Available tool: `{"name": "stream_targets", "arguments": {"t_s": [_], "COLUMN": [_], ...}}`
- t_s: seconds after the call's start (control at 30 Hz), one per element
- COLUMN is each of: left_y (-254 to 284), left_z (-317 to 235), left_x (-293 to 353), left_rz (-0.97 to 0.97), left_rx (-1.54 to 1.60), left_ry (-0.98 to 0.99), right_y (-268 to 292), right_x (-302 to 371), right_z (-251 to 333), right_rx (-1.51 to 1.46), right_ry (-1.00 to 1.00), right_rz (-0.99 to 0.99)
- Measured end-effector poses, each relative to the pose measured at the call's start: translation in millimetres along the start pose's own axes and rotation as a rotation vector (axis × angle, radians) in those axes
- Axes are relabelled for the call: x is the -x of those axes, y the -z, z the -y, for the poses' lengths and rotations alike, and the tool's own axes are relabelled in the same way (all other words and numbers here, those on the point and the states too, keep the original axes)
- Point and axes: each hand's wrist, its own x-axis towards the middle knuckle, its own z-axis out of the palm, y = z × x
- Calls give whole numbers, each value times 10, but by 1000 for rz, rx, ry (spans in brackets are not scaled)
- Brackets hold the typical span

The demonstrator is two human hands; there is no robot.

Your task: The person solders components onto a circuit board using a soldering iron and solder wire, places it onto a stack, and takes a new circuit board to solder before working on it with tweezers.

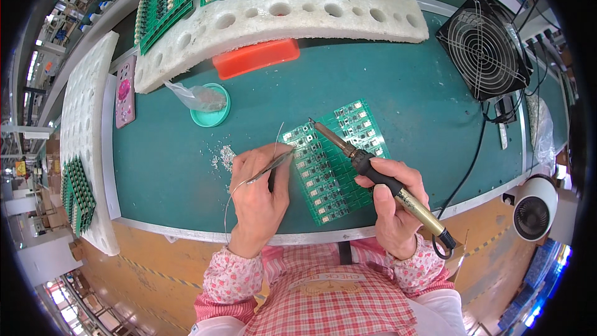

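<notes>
A green circuit board panel (341, 171) with rows of small components lies on the green mat. My left hand (256, 202) is closed around metal tweezers (271, 166), their tips at the panel's upper left edge. A thin solder wire (226, 214) also runs through that hand, one end rising past the fingers. In my right hand (401, 202) is a soldering iron (372, 171), held like a pen, with its tip over the panel's top left corner. Whether the tip touches a component cannot be made out. Beside the left hand is a scatter of tiny parts (225, 157).
Foam slabs (249, 23) at the back carry stacked green boards (166, 9). In front are a red tray (256, 59) and a turquoise lid (210, 118) with a plastic bag. A pink phone (125, 96) lies left; a black fan (484, 48) and cables (476, 168) are right.
</notes>
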Motion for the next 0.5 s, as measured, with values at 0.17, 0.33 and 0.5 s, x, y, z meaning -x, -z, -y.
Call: {"name": "stream_targets", "arguments": {"t_s": [0.17, 0.33, 0.5], "left_y": [11, 17, 18], "left_z": [-11, -13, -14], "left_x": [-6, -5, 7], "left_rz": [28, 35, 39], "left_rx": [4, 0, 2], "left_ry": [31, 25, 39], "right_y": [12, -12, -54], "right_x": [-2, -35, -68], "right_z": [15, 46, 41], "right_rx": [-40, -344, -360], "right_ry": [-13, -96, -74], "right_rz": [20, 60, 81]}}
